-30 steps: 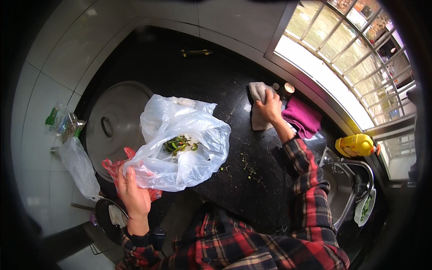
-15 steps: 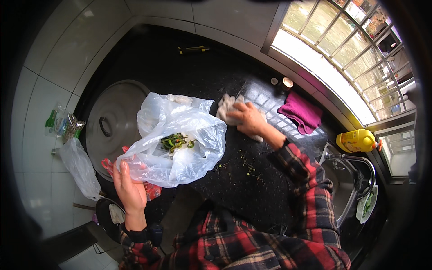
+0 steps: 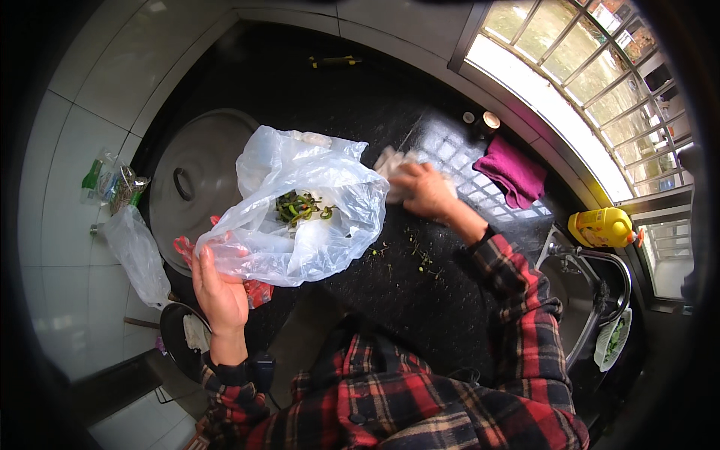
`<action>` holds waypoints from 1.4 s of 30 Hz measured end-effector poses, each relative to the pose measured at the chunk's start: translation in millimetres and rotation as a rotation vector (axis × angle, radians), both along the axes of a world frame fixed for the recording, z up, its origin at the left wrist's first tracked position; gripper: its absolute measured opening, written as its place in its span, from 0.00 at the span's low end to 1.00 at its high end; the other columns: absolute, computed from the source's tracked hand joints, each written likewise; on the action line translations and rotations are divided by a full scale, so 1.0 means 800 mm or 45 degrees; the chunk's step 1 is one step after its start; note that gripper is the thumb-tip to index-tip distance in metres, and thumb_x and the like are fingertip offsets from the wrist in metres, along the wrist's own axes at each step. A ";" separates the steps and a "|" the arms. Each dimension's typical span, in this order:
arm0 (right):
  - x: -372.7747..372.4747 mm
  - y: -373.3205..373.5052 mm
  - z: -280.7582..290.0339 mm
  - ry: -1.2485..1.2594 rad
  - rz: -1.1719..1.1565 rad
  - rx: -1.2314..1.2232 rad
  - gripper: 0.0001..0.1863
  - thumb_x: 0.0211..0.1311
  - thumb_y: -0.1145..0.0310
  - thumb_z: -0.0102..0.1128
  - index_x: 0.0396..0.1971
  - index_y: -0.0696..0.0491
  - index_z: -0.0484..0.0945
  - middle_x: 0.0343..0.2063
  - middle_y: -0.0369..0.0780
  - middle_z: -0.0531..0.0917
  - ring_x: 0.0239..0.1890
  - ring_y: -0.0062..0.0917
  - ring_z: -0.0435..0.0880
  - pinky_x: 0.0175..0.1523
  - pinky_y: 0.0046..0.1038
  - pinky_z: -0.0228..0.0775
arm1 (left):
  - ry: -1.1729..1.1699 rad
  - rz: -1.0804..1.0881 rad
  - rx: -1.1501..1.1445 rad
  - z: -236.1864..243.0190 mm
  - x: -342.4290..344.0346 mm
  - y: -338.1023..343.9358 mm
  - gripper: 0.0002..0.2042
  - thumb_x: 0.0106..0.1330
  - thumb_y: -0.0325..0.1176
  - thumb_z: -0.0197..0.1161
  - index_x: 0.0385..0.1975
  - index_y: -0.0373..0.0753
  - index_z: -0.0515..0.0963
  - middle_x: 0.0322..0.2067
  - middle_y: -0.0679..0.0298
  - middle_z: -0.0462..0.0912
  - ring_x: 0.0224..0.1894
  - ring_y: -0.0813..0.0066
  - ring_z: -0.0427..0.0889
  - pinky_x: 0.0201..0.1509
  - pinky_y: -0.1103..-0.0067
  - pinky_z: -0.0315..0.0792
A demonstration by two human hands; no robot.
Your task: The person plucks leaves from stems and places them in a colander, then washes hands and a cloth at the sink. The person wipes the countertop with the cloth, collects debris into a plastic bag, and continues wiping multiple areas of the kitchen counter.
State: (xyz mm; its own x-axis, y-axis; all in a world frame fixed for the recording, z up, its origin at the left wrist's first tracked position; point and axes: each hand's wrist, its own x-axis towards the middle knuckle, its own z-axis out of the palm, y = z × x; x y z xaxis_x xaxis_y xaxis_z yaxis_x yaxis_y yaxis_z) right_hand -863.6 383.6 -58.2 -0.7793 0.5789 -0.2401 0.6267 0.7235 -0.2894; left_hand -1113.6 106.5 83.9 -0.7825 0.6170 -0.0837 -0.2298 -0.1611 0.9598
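A clear plastic bag point(image 3: 330, 247) lies spread on the black counter, its mouth facing up, with green vegetable trimmings point(image 3: 296, 208) inside. My left hand point(image 3: 222, 294) is at the bag's near left edge, fingers fairly straight; the edge appears held at the fingers, partly hidden by plastic. To the bag's right, my right hand point(image 3: 429, 196) presses down on a pale, crumpled cloth point(image 3: 390, 161), fingers curled over it and slightly blurred. Small green scraps point(image 3: 424, 259) lie scattered on the counter near my right forearm. Red plastic point(image 3: 259, 292) shows under the bag.
A large round metal lid point(image 3: 202, 150) lies at the left. A purple cloth point(image 3: 511, 172), yellow bottle point(image 3: 600, 227) and sink point(image 3: 566, 300) with tap line the right. A black-and-yellow tool point(image 3: 335, 61) is at the back. A pan point(image 3: 176, 330) sits lower left.
The view has shifted a little, so the scene sits slightly higher and to the right. My right hand still works the cloth, now blurred with motion. My left hand stays at the bag's edge.
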 end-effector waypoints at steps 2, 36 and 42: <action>0.000 -0.042 0.002 -0.053 0.233 -0.045 0.30 0.43 0.61 0.65 0.52 0.30 0.74 0.55 0.35 0.69 0.54 0.39 0.67 0.58 0.39 0.67 | -0.007 -0.014 0.005 0.000 0.000 -0.002 0.15 0.73 0.39 0.46 0.49 0.35 0.70 0.45 0.59 0.77 0.41 0.71 0.77 0.49 0.72 0.71; 0.123 -0.147 0.070 0.140 -0.617 0.257 0.31 0.49 0.60 0.66 0.55 0.54 0.71 0.52 0.53 0.70 0.52 0.47 0.73 0.56 0.40 0.67 | -0.015 -0.259 0.080 -0.003 0.011 0.005 0.10 0.73 0.33 0.44 0.46 0.35 0.68 0.43 0.60 0.77 0.37 0.74 0.78 0.45 0.74 0.73; 0.064 -0.180 0.038 0.352 -0.358 -0.252 0.39 0.46 0.53 0.71 0.58 0.53 0.66 0.53 0.49 0.68 0.53 0.44 0.70 0.56 0.38 0.67 | -0.023 -0.287 0.084 -0.002 0.017 0.005 0.10 0.73 0.32 0.43 0.47 0.35 0.68 0.43 0.59 0.77 0.37 0.74 0.78 0.45 0.75 0.74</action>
State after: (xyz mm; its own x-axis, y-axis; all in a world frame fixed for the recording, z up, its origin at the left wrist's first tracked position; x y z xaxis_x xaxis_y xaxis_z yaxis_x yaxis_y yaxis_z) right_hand -812.6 240.0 -27.5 -0.6483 0.7416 -0.1723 0.6707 0.4493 -0.5901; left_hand -1099.8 110.5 82.1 -0.6229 0.7807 -0.0499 -0.2841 -0.1663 0.9443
